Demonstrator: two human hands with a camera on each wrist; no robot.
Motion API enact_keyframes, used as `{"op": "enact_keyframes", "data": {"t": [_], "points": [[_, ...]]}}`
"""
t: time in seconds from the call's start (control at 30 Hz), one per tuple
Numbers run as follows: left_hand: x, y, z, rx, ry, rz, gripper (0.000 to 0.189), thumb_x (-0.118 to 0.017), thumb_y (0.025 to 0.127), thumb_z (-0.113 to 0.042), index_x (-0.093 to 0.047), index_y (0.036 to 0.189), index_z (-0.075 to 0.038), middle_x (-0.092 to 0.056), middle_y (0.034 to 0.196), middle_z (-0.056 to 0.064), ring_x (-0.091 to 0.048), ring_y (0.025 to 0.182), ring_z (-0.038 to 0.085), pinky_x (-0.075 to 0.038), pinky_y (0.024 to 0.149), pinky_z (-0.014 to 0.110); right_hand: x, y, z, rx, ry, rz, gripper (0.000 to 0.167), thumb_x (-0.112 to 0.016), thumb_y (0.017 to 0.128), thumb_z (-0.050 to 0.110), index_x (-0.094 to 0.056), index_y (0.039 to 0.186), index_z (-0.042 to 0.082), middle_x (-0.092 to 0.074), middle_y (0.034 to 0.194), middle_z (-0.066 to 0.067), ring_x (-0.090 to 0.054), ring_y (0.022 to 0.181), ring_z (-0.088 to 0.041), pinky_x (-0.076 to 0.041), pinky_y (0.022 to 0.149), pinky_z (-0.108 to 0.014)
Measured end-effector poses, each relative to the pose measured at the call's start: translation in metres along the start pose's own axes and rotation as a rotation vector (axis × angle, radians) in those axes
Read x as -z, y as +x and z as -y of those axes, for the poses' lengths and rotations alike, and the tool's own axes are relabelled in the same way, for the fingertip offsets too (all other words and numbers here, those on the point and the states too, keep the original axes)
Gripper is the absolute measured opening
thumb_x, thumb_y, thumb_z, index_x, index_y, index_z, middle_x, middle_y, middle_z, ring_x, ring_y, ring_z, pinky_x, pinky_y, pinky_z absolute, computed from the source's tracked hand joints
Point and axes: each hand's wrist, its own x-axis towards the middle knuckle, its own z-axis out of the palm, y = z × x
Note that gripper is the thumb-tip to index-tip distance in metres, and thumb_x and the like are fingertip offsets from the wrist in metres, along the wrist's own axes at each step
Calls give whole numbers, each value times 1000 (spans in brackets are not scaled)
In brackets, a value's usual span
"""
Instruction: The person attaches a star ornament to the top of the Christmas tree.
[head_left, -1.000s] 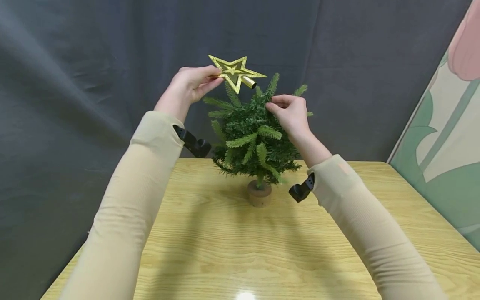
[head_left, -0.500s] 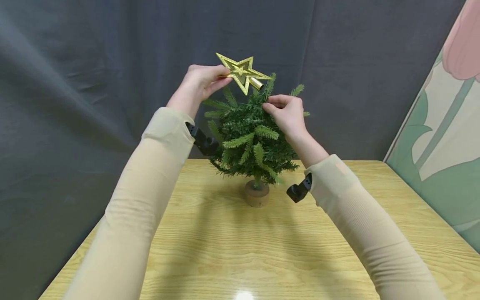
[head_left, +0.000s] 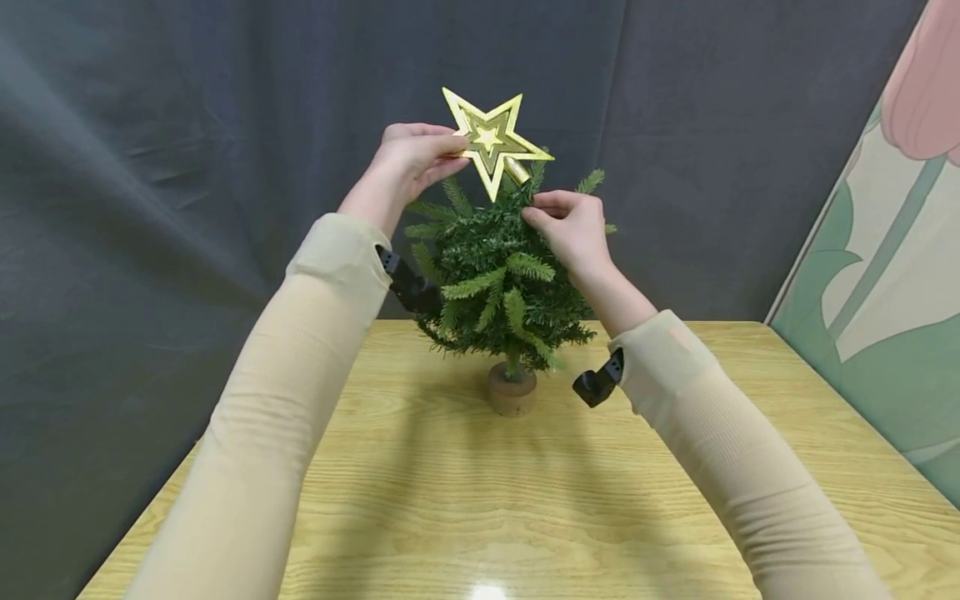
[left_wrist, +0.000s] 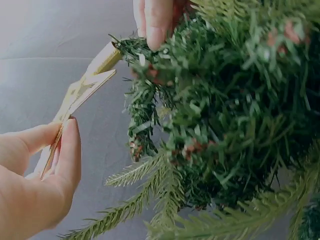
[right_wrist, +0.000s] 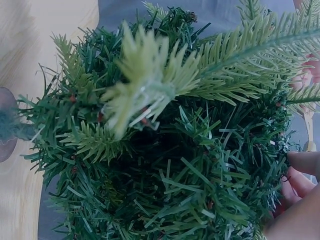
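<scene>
My left hand (head_left: 408, 162) pinches a gold star tree topper (head_left: 487, 137) by one point, between thumb and fingers. The star's hollow tube (left_wrist: 105, 57) slants down to the tip of the tree's top sprig (left_wrist: 132, 47), right at its mouth in the left wrist view. My right hand (head_left: 581, 229) pinches the tree near that tip with thumb and forefinger. The small artificial Christmas tree (head_left: 502, 275) stands upright on a round wooden base (head_left: 512, 396). In the right wrist view, dense branches (right_wrist: 175, 165) hide most of the star and part of the right hand.
The tree stands toward the back of a wood-grain table (head_left: 480, 500). A dark grey curtain (head_left: 225, 100) hangs behind it. At the right is a panel with a tulip pattern (head_left: 885, 275). Black wrist cameras (head_left: 597, 383) hang below both sleeves.
My left hand has moved right, bringing the star over the treetop, and the star has tilted to face the head camera more. The right hand keeps its hold near the top.
</scene>
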Motion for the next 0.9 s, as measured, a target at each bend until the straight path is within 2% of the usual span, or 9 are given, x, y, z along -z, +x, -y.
{"op": "enact_keyframes", "data": {"t": [0.1,0.27,0.5,0.57,0.77,0.83,0.9], "points": [[1,-1,1,-70,32,55,16,-65,84,5,-58,96,-3,-58,98,8,-63,79,16,-57,76,20,1,0,0,-5,5,3,30,-64,90,13,-65,116,-1,-64,112,-20,-53,77,1,-47,79,-19],[0,-5,1,-193,89,136,15,-62,86,4,-56,96,-5,-57,92,6,-60,77,15,-56,82,24,3,0,-1,-13,12,8,31,-64,89,14,-65,117,-1,-65,111,-16,-54,80,-1,-48,80,-21],[-2,-8,-1,-416,283,258,13,-60,89,-1,-57,100,-6,-62,87,1,-60,80,12,-53,91,32,10,4,-2,-68,44,68,34,-65,89,16,-63,120,2,-64,108,-7,-58,97,-12,-48,94,-32],[-3,-9,-3,-457,344,281,13,-61,89,-2,-58,101,-6,-64,93,4,-61,84,13,-53,91,32,12,6,-2,-85,53,85,35,-66,89,17,-63,121,3,-64,107,-5,-58,100,-14,-47,94,-31],[-5,-10,-7,-547,535,328,14,-60,90,-7,-60,104,-8,-65,104,5,-62,89,14,-54,87,29,14,8,0,-109,53,92,36,-68,87,18,-64,120,4,-63,93,6,-56,95,-10,-43,78,-24],[-5,-11,-8,-568,582,343,16,-60,90,-9,-59,106,-8,-65,103,4,-61,89,14,-54,87,29,15,7,1,-125,51,99,36,-69,87,20,-64,120,5,-65,98,2,-56,99,-12,-43,80,-25],[-5,-11,-9,-579,604,358,17,-60,90,-10,-59,107,-8,-65,100,3,-61,89,14,-54,87,30,17,7,2,-147,49,117,37,-69,87,21,-64,120,5,-63,111,-2,-53,109,-15,-43,87,-28]]}}
